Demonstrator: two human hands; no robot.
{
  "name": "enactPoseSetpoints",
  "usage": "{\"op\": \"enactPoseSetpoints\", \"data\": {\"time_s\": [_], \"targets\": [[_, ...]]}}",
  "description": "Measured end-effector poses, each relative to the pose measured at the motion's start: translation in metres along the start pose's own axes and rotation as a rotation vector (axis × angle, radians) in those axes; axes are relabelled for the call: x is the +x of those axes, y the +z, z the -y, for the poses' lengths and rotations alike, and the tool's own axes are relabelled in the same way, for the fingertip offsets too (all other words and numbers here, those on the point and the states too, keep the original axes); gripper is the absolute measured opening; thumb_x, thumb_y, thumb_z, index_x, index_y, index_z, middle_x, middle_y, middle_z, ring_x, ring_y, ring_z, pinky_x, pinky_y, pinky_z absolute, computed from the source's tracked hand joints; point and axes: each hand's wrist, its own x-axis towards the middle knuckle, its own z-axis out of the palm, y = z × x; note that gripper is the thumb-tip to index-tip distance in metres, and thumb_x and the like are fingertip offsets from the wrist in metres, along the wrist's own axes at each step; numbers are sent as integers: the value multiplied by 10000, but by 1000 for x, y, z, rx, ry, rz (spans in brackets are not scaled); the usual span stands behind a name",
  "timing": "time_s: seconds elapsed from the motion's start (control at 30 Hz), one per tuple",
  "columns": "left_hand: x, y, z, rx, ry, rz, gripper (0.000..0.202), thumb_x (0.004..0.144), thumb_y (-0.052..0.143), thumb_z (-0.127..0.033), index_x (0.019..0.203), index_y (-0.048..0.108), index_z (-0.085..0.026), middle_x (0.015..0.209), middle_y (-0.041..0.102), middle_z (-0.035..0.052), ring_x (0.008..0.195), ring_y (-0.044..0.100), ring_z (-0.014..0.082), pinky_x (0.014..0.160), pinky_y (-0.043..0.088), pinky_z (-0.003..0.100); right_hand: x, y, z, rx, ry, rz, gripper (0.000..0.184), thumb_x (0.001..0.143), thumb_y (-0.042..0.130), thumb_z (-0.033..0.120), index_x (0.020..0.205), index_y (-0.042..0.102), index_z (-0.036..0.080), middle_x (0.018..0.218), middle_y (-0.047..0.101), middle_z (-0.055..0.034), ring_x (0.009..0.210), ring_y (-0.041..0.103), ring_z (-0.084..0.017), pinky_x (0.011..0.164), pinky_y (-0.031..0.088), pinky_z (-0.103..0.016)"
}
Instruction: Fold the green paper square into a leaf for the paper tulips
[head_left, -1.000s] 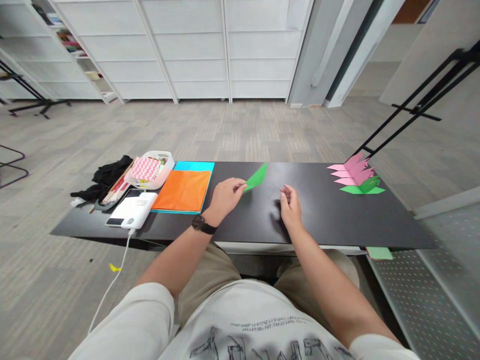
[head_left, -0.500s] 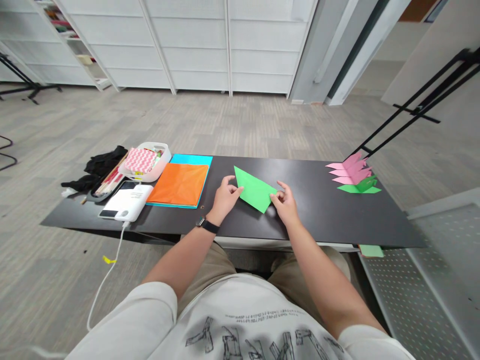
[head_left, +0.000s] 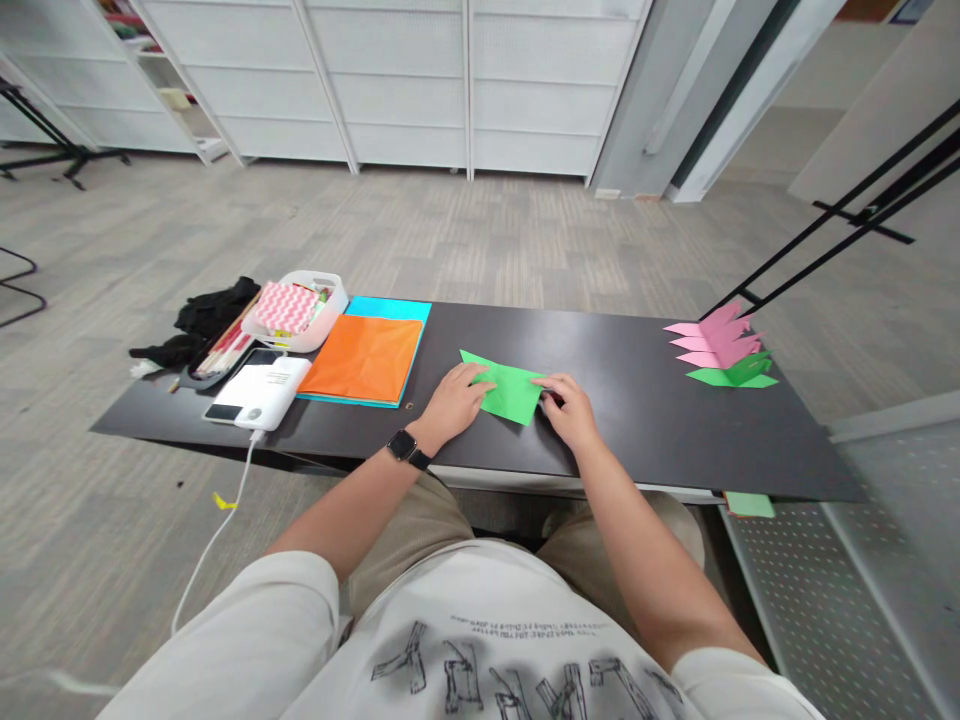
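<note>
A folded green paper (head_left: 507, 388) lies flat on the black table (head_left: 637, 420) in front of me. My left hand (head_left: 454, 398) rests on its left part with fingers laid flat on the sheet. My right hand (head_left: 570, 408) presses the paper's right edge with its fingertips drawn together. A watch sits on my left wrist.
Orange paper (head_left: 365, 358) lies on a blue sheet left of my hands. Further left are a white device (head_left: 259, 388) with a cable, a white tray (head_left: 300, 310) of patterned papers and a black cloth (head_left: 202, 320). Folded pink and green paper pieces (head_left: 721, 348) sit at the far right.
The green paper went from being held up in my left hand alone to lying flat on the table under both hands. My right hand moved onto it.
</note>
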Motion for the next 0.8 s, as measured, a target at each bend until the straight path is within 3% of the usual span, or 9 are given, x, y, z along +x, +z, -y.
{"op": "enactPoseSetpoints", "data": {"time_s": [0.1, 0.23, 0.37, 0.47, 0.57, 0.8], "targets": [[-1, 7, 6, -53, 53, 33, 436, 1015, 523, -92, 1325, 786, -251, 1510, 682, 74, 1457, 582, 272, 1302, 451, 537, -1, 1, 2, -134, -58, -42, 378, 924, 606, 160, 1175, 844, 311, 1350, 634, -109, 1259, 645, -268, 1068, 587, -479], [-2, 8, 7, -86, 20, 36, 366, 1075, 540, -224, 1354, 777, -234, 1508, 696, 82, 1444, 599, 280, 1314, 435, 535, -2, 0, 7, -286, -131, 2, 365, 910, 654, 123, 1112, 872, 336, 1509, 590, -95, 1418, 549, -321, 1163, 523, -565], [-3, 7, 5, -70, -8, 48, 372, 1075, 560, -261, 1385, 766, -258, 1569, 655, 70, 1523, 530, 311, 1334, 374, 586, -3, -1, 11, -363, -211, 138, 382, 895, 684, 90, 1088, 873, 360, 1401, 724, -59, 1405, 566, -334, 1204, 455, -621], [-3, 6, 6, -75, -15, 74, 383, 1072, 553, -242, 1384, 775, -262, 1601, 632, 62, 1561, 490, 319, 1342, 349, 581, -1, -1, 13, -370, -221, 194, 300, 940, 709, 150, 1111, 860, 345, 1334, 779, -50, 1362, 601, -333, 1180, 456, -604], [-3, 5, 6, -107, -28, 84, 367, 1076, 551, -248, 1339, 799, -305, 1586, 646, 36, 1550, 504, 295, 1343, 339, 575, 1, -2, 13, -345, -195, 204, 167, 1015, 701, 279, 1089, 847, 316, 1203, 820, -56, 1231, 672, -310, 1123, 485, -550], [-2, -5, 1, -228, -52, 83, 228, 995, 749, -492, 1115, 860, -333, 1468, 726, 29, 1532, 530, 305, 1364, 255, 604, 2, -2, 13, -323, -83, 193, 194, 1052, 650, 379, 1116, 815, 299, 1103, 824, -74, 1072, 729, -296, 1037, 533, -500]]}}
